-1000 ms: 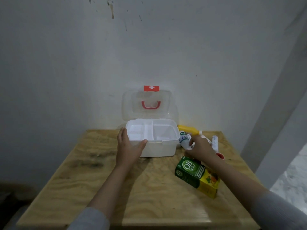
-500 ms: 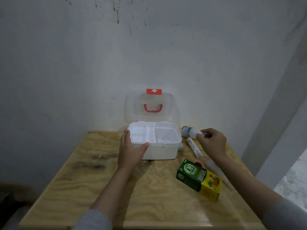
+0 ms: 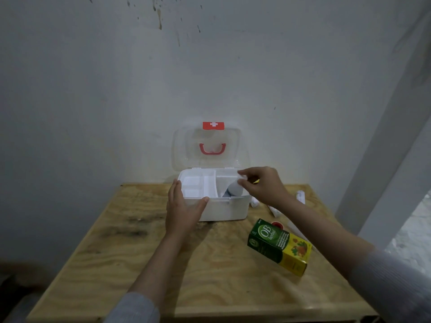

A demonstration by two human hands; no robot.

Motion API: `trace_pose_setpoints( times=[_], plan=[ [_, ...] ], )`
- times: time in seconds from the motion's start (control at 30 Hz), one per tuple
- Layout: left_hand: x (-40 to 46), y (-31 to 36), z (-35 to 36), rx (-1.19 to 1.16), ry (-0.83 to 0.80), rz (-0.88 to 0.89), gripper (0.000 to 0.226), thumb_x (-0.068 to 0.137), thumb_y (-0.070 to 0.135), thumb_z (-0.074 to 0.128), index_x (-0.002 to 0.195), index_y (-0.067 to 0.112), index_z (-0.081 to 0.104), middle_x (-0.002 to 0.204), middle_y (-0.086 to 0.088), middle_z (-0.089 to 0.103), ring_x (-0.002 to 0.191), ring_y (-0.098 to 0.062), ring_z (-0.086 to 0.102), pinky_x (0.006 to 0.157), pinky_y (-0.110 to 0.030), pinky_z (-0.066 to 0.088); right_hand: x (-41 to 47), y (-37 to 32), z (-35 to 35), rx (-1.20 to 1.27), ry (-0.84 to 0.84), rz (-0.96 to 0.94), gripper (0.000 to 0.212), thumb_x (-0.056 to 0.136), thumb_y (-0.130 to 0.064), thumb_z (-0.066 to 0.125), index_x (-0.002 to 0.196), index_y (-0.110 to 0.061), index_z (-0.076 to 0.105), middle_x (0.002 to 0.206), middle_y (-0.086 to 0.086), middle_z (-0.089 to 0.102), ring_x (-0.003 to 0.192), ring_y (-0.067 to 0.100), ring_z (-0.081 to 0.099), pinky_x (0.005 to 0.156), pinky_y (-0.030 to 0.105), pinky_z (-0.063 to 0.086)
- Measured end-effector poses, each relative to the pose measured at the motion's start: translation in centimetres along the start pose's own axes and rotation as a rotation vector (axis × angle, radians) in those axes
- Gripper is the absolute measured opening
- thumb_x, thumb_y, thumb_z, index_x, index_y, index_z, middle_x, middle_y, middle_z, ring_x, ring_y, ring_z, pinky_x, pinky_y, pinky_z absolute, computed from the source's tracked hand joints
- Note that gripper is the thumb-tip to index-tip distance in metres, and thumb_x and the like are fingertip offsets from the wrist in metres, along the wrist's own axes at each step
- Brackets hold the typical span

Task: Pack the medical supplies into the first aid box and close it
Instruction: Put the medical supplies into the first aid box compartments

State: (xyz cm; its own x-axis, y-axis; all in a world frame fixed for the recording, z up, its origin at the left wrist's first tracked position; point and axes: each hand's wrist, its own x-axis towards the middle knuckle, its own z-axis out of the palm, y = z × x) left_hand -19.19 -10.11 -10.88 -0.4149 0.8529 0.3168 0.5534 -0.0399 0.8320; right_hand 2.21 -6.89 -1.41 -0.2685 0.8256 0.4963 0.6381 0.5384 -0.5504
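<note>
The white first aid box point(image 3: 229, 209) stands open at the back of the wooden table point(image 3: 140, 264), its clear lid point(image 3: 207, 148) with a red handle leaning against the wall. My left hand point(image 3: 183, 209) grips the box's front left corner. My right hand point(image 3: 263, 185) is over the box's right compartment, fingertips pinched on the top of a small white bottle point(image 3: 234, 188) that points down into it. A green and yellow medicine carton point(image 3: 279, 247) lies on the table to the right.
White tubes point(image 3: 275, 212) and a small white pack point(image 3: 300, 196) lie right of the box, partly hidden by my right arm. A small red cap point(image 3: 277, 224) sits behind the carton. A white post stands off the table's right edge.
My right hand picked the white bottle up from the table at the right and carried it left over the box's right compartment. My left hand stayed on the box.
</note>
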Motion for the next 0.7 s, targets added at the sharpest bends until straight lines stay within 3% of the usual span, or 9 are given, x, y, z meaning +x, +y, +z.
trace_pose_setpoints(
  times=[0.07, 0.17, 0.37, 0.5, 0.7],
  plan=[
    [0.0, 0.1, 0.0, 0.009, 0.003, -0.006, 0.097, 0.073, 0.057, 0.070, 0.147, 0.030, 0.014, 0.156, 0.007, 0.018, 0.138, -0.023, 0.029, 0.101, -0.046, 0.042, 0.6, -0.3, 1.0, -0.007, -0.068, 0.002, 0.027, 0.081, -0.017, 0.071, 0.106, -0.009, 0.071, 0.097, 0.008, 0.074, 0.075, 0.010, 0.064, 0.076, 0.022, 0.053],
    [-0.1, 0.3, 0.1, 0.017, 0.008, -0.002, 0.096, 0.074, 0.055, 0.069, 0.147, 0.028, 0.013, 0.157, 0.006, 0.017, 0.139, -0.023, 0.027, 0.100, -0.044, 0.040, 1.1, -0.5, 2.1, -0.003, -0.132, 0.037, 0.021, 0.080, -0.014, 0.072, 0.100, -0.007, 0.071, 0.094, 0.011, 0.073, 0.080, 0.018, 0.065, 0.080, 0.034, 0.056],
    [-0.2, 0.3, 0.0, 0.007, -0.004, -0.003, 0.095, 0.076, 0.054, 0.069, 0.148, 0.028, 0.013, 0.157, 0.006, 0.015, 0.140, -0.024, 0.026, 0.102, -0.045, 0.039, 0.3, -0.3, 1.7, -0.034, -0.215, 0.056, 0.027, 0.084, -0.018, 0.068, 0.110, -0.013, 0.068, 0.113, 0.005, 0.069, 0.094, 0.013, 0.063, 0.081, 0.021, 0.046],
    [-0.4, 0.4, -0.1, 0.002, -0.008, 0.001, 0.095, 0.076, 0.054, 0.068, 0.148, 0.028, 0.011, 0.157, 0.007, 0.014, 0.140, -0.023, 0.024, 0.102, -0.045, 0.038, -2.5, 0.0, -1.0, -0.075, -0.168, 0.076, 0.035, 0.080, -0.027, 0.071, 0.114, -0.022, 0.065, 0.119, 0.000, 0.064, 0.105, 0.012, 0.059, 0.093, 0.030, 0.049],
    [-0.5, 0.7, -0.1, -0.022, -0.017, -0.015, 0.094, 0.078, 0.050, 0.067, 0.149, 0.025, 0.011, 0.158, 0.007, 0.013, 0.141, -0.023, 0.023, 0.105, -0.043, 0.034, -10.9, 1.1, -5.7, -0.118, -0.213, 0.279, 0.041, 0.072, -0.036, 0.077, 0.110, -0.032, 0.062, 0.112, -0.010, 0.057, 0.103, 0.010, 0.057, 0.084, 0.030, 0.049]
  ],
)
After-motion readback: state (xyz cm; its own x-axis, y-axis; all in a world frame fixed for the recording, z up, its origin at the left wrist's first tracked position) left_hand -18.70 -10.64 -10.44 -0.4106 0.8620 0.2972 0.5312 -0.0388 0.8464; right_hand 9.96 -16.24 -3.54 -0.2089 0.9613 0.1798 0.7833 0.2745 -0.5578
